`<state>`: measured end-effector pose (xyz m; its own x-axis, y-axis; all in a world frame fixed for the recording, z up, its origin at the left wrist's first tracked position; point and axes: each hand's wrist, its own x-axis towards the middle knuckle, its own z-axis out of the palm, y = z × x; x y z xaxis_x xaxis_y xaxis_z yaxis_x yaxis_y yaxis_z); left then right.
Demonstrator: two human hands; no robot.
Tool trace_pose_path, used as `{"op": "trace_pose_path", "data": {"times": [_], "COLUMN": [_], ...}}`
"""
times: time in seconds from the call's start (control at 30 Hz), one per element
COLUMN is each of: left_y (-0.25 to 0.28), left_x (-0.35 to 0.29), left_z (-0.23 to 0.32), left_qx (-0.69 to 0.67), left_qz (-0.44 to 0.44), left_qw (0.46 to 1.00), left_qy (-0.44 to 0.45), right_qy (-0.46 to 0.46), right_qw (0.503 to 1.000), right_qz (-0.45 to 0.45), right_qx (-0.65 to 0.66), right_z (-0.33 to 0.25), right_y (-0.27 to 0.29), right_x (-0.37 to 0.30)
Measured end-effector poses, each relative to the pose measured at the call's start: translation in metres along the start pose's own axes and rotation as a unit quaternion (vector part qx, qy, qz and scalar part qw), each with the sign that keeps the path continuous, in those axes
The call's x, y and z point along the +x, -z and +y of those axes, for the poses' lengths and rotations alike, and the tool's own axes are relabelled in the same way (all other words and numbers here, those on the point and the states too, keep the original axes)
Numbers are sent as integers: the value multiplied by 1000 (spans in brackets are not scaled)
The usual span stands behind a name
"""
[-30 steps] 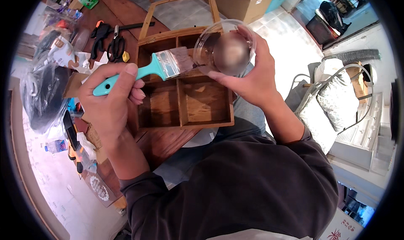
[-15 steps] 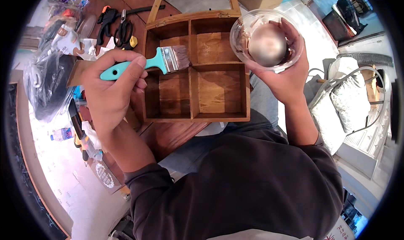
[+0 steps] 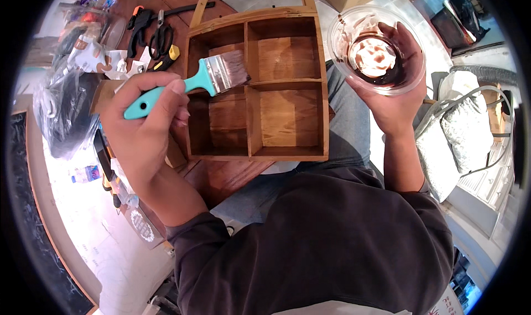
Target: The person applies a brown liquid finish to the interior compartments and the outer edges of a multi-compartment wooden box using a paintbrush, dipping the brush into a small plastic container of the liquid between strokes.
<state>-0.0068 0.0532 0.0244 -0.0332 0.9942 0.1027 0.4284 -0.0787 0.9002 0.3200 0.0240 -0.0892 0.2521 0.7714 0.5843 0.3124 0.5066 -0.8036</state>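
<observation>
Rightward swings the clear cup (image 3: pixel 339 50), off the corner it overlapped half a second ago! Four-compartment wooden box (image 3: pixel 287 158) sits mid-view, between both hands. Right hand (image 3: pixel 397 104) is wrapped round that cup; left hand (image 3: pixel 146 113), nearer the box, pinches a turquoise brush (image 3: pixel 198 82), long axis running rightward, slightly up, bristles (image 3: pixel 236 68) over the dividers; contact, can't tell.

Bright glare whitened the middle of the cup (image 3: pixel 375 54). Shadows darkened the wooden box's (image 3: pixel 285 83) corners. Fisheye distortion bent the outer edges.
</observation>
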Motion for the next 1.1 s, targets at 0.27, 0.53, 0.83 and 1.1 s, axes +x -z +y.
{"op": "trace_pose_path", "data": {"times": [0.27, 0.53, 0.83, 1.1], "left_y": [-51, -69, -99, -107], "left_x": [-21, -34, -24, -20], "left_z": [16, 25, 30, 34], "left_qx": [-57, 49, 60, 97], "left_qz": [-26, -58, -8, -32], "left_qw": [996, 986, 987, 981], "left_qy": [-62, -149, -150, -166], "right_qy": [-9, -6, -18, -19], "right_qw": [999, 997, 994, 995], "right_qz": [40, 77, 106, 95], "right_qx": [-1, -5, 31, 7], "right_z": [15, 28, 35, 44], "right_y": [25, 48, 61, 75], "right_x": [-1, -3, -5, -13]}}
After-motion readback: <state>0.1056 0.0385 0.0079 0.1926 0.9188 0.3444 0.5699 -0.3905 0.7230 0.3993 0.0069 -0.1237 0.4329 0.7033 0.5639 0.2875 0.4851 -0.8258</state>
